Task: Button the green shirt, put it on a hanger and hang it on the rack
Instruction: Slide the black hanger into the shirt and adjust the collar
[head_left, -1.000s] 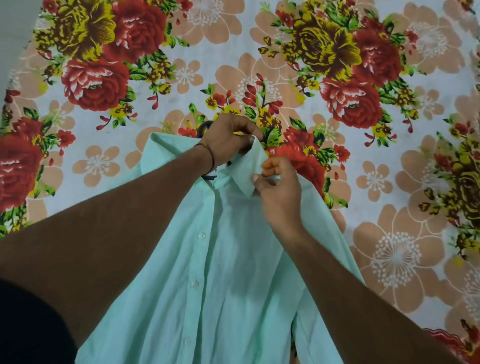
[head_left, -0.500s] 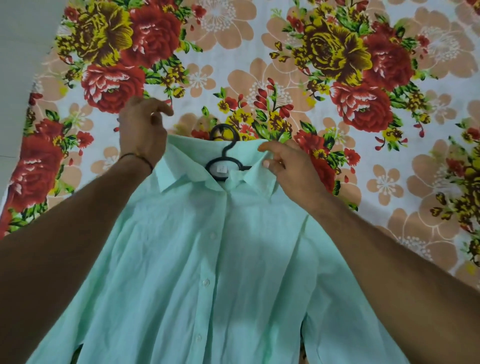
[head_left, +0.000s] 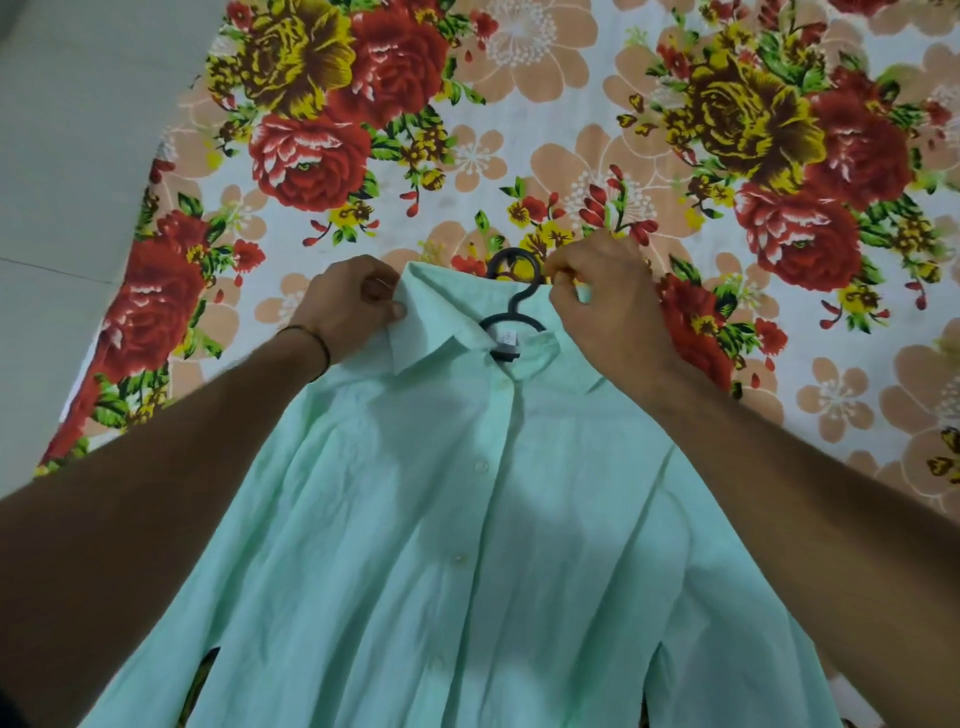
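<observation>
One floral bedsheet (head_left: 571, 104) is covered by the green shirt (head_left: 467, 519), laid flat, front up, placket closed. Its collar is pinched at L edge by the left hand (head_left: 348, 306) and at R side by the right hand (head_left: 608, 306), beside the black hanger (head_left: 511, 317) hook; hanger is tucked inside the neck.

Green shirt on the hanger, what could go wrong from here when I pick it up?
Only the hook of the hanger shows. Its arms are hidden inside the green shirt, so an uneven seat could let the shirt slide off when lifted. The left hand and right hand seem to grip the collar, not the hook, so lifting this way may pull the shirt free.
</observation>
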